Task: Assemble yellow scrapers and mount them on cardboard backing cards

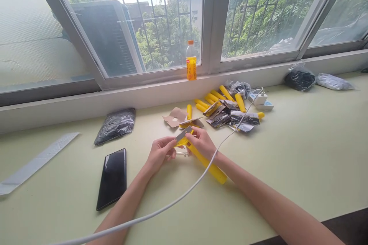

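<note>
A yellow scraper (211, 166) is held between both hands above the table, its long handle slanting down to the right. At its head lies a flat grey metal blade (183, 134). My left hand (161, 152) pinches the left end of the scraper head and blade, thumb on top. My right hand (203, 142) grips the other side of the head, with the thumb over the blade's right end. Small metal screws (181, 154) show just below the head, between the hands; whether fingers touch them I cannot tell.
Beyond my hands lie an opened cardboard piece (174, 118) and a pile of yellow-handled scrapers (220, 105) in card sleeves. A white cable (172, 207) arcs across the foreground over my right wrist. A phone (112, 178), black bag (116, 124) and orange-drink bottle (191, 63) stand around.
</note>
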A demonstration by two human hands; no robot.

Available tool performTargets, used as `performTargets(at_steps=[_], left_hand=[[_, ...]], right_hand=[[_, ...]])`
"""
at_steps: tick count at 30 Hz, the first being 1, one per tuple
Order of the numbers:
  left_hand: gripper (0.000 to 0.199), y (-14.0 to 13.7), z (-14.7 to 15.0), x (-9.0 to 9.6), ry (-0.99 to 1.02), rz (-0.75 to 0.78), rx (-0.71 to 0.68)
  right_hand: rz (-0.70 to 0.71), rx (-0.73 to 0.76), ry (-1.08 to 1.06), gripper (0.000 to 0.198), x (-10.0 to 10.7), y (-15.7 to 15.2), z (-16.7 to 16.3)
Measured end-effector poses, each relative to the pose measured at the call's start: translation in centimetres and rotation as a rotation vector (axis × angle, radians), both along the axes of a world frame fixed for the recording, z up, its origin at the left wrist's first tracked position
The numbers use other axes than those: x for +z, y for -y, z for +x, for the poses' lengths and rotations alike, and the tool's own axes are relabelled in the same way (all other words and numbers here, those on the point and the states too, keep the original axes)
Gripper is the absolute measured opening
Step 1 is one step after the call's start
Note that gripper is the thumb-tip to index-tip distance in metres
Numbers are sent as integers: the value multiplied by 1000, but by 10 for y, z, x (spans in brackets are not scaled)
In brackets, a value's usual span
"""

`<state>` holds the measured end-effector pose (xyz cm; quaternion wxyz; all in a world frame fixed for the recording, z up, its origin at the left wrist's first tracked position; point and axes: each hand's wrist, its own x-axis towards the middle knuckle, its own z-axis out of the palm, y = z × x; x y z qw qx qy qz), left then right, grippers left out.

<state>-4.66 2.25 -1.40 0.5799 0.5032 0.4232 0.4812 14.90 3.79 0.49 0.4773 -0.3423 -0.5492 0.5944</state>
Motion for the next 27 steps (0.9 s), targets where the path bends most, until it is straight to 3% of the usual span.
performTargets(at_steps=[6,12,27], left_hand=[[38,0,0,-2,3,19,26],[38,-1,1,0,-24,41,72],[36,-1,-1,2,54,43,27]], right_hand=[[-36,34,-24,26,-1,-4,-1],[-179,110,163,32,2,-4,1],[20,92,193,42,7,6,2]])
